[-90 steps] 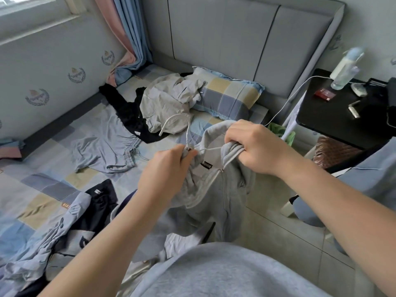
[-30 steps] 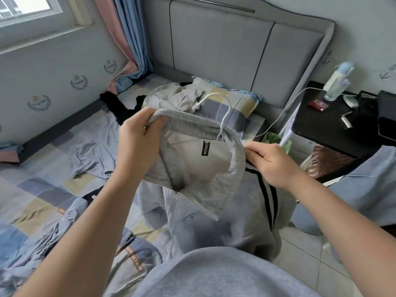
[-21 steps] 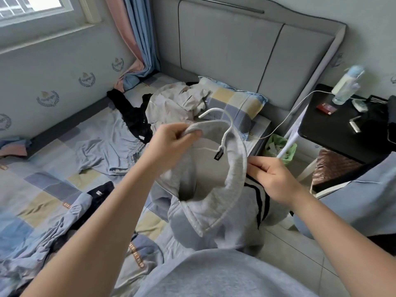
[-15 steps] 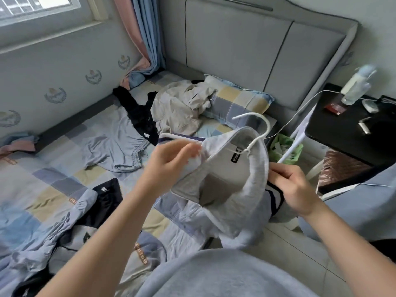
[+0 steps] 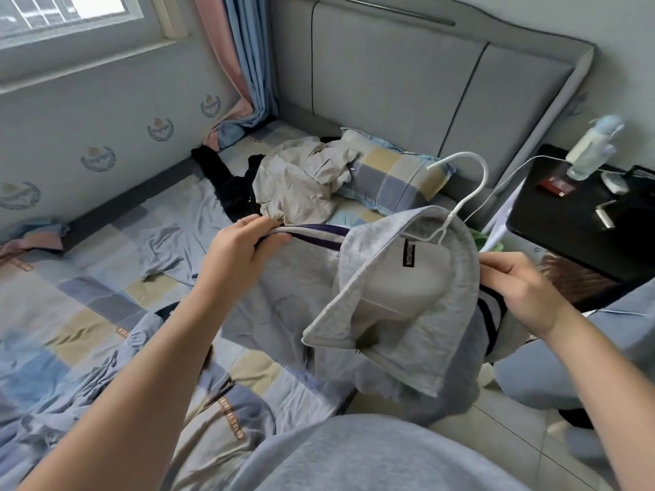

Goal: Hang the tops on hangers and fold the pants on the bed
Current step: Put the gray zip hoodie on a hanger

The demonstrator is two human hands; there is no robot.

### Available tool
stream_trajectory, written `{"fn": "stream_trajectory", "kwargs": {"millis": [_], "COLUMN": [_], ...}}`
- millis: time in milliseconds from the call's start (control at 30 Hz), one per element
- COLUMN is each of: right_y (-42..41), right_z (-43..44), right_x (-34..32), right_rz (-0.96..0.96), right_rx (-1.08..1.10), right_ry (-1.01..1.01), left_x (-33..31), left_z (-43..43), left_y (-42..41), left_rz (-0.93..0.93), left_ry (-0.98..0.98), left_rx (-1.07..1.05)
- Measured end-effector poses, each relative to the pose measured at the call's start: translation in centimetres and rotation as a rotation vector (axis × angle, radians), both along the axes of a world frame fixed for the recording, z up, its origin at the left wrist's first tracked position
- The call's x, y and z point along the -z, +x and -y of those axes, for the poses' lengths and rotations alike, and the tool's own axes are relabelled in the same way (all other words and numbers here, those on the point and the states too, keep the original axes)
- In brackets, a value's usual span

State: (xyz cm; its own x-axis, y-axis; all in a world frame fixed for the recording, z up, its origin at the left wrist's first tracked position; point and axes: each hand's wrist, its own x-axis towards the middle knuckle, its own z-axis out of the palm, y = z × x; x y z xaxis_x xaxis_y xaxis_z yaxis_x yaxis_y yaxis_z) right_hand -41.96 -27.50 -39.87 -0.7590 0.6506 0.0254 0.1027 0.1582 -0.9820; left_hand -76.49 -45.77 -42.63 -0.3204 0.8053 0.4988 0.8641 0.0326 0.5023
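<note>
A grey hoodie (image 5: 390, 299) is held up between the two hands. One striped shoulder is gripped by the left hand (image 5: 244, 249), with the fingers curled over the cloth. The other striped shoulder is pinched by the right hand (image 5: 521, 292), with the thumb on top. A white hanger (image 5: 471, 193) is tucked inside the hoodie, and its hook is seen sticking up out of the neck, nearer the right hand. The hood is flopped forward between the hands. The bed (image 5: 88, 303) is spread out under and past the left hand. Beyond that hand a beige top (image 5: 297, 186) is piled against a checked pillow (image 5: 393, 178), touching a black garment (image 5: 227, 186). A black bedside table (image 5: 581, 225) is seen beyond the right hand.
</note>
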Motion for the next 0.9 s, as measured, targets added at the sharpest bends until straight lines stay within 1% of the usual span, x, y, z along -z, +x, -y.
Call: {"fn": "stream_trajectory", "kwargs": {"millis": [133, 267, 333, 367, 400, 467, 500, 533, 567, 600, 667, 700, 800, 833, 900], "right_y": [-0.3, 0.1, 0.3, 0.3, 0.3, 0.2, 0.1, 0.0, -0.1, -0.2, -0.6, -0.8, -1.9, -2.2, -2.9], "right_z": [0.6, 0.9, 1.2, 1.4, 1.7, 2.1, 2.3, 2.4, 2.4, 2.5, 2.6, 2.7, 2.9, 2.9, 3.0], "right_x": [-0.2, 0.0, 0.2, 0.2, 0.2, 0.2, 0.2, 0.2, 0.3, 0.3, 0.4, 0.5, 0.2, 0.1, -0.4], "right_rz": [0.018, 0.098, 0.11, 0.087, 0.051, -0.014, -0.039, -0.057, -0.069, -0.072, -0.047, -0.031, 0.009, 0.02, 0.04], "right_rx": [-0.026, -0.063, -0.087, -0.092, -0.089, -0.063, -0.04, -0.017, 0.003, 0.005, -0.025, -0.048, -0.109, -0.125, -0.145], "right_ry": [-0.034, -0.058, -0.053, -0.06, -0.073, -0.088, -0.084, -0.079, -0.076, -0.067, -0.03, -0.018, 0.008, 0.021, 0.055], "left_x": [-1.0, -2.1, -2.5, -2.6, -2.7, -2.5, -2.3, -2.1, -2.0, -1.9, -2.0, -1.9, -1.5, -1.5, -1.6], "left_z": [-0.1, 0.2, 0.1, 0.0, -0.1, -0.3, -0.2, -0.1, 0.0, 0.3, 0.4, 0.3, -0.3, -0.4, -0.5], "left_y": [-0.3, 0.2, 0.0, -0.1, -0.3, -0.6, -0.6, -0.4, 0.0, 0.5, 2.1, 3.0, 5.7, 6.3, 6.8], "left_rz": [-0.006, 0.11, 0.11, 0.112, 0.121, 0.139, 0.165, 0.214, 0.267, 0.28, 0.163, 0.081, -0.173, -0.224, -0.222], "left_ry": [0.005, -0.005, 0.008, -0.008, -0.065, -0.241, -0.307, -0.329, -0.315, -0.281, -0.22, -0.2, -0.139, -0.116, -0.074], "left_rx": [-0.038, -0.111, -0.13, -0.145, -0.173, -0.246, -0.252, -0.205, -0.116, -0.011, 0.16, 0.201, 0.199, 0.174, 0.121]}}
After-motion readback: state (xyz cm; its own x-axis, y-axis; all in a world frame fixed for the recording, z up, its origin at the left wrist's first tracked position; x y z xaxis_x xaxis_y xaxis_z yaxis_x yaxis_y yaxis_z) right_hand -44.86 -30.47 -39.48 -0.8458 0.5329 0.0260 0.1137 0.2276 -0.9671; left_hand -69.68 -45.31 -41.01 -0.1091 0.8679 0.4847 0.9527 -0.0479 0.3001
